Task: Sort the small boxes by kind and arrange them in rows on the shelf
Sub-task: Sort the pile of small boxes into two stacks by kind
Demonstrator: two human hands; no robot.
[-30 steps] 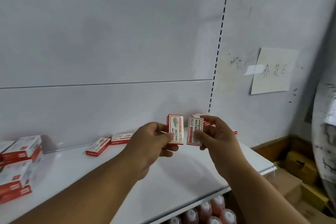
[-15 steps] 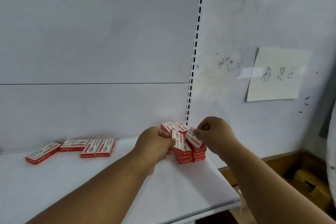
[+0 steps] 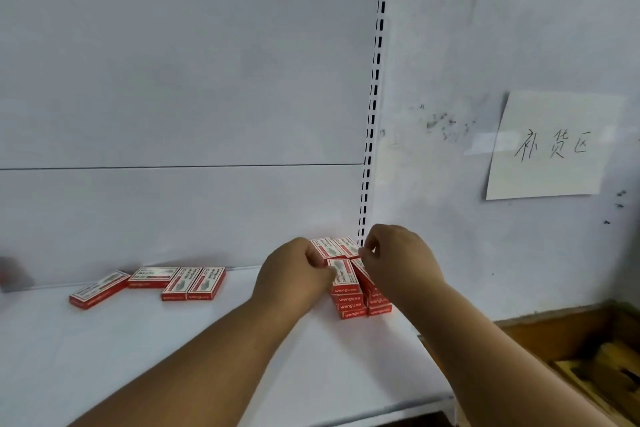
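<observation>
Small red-and-white staple boxes stand in stacks (image 3: 349, 305) at the back right corner of the white shelf (image 3: 207, 357). My left hand (image 3: 294, 277) pinches the top box (image 3: 341, 272) of the front left stack. My right hand (image 3: 398, 256) pinches the top box of the front right stack (image 3: 379, 305), which it mostly hides. Two more boxes (image 3: 334, 246) lie on taller stacks behind. Several loose boxes (image 3: 173, 282) lie flat along the back wall to the left.
A slotted shelf upright (image 3: 375, 97) rises behind the stacks. A paper note (image 3: 550, 146) hangs on the wall at right. Cardboard boxes (image 3: 595, 374) sit on the floor at lower right, past the shelf's right edge (image 3: 450, 406).
Both hands went from holding a box each in the air to setting them down on the front stacks at the shelf's right corner. The view shifted right.
</observation>
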